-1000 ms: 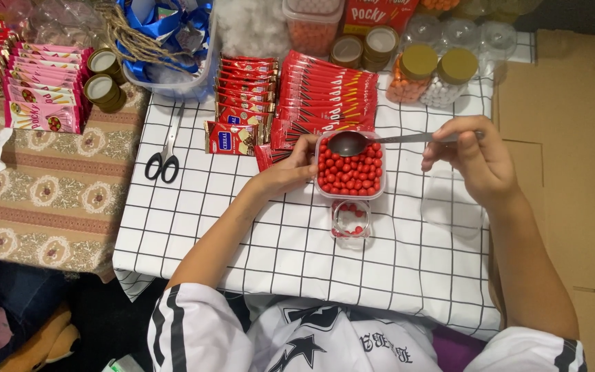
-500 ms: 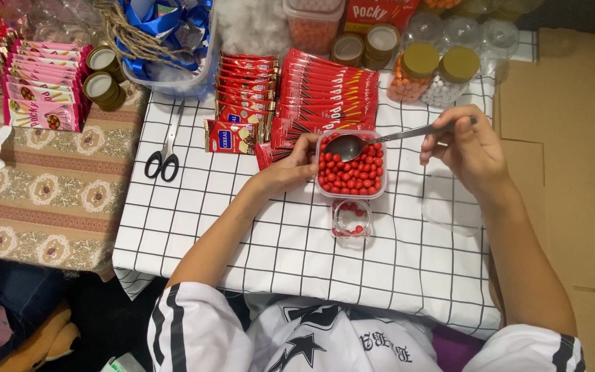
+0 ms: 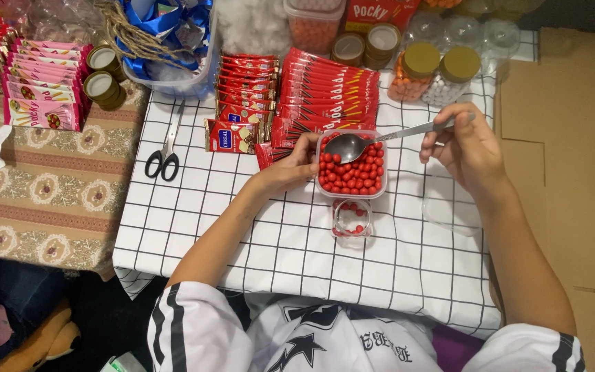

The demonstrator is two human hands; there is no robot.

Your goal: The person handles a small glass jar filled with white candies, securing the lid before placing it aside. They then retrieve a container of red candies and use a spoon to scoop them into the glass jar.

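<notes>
Red round candies are filling the clear tub (image 3: 350, 169) at frame centre, which the left hand (image 3: 296, 164) is gripping by its side, while the right hand (image 3: 466, 148), fingers pinched on the metal spoon (image 3: 352, 146), is now lowering its bowl onto the candies, nearer than a second ago, above the small jar (image 3: 351, 219).

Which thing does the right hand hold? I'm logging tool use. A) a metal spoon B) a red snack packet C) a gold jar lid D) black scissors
A: the right hand pinches the handle of a metal spoon, whose bowl sits over the tub of red candies.
</notes>
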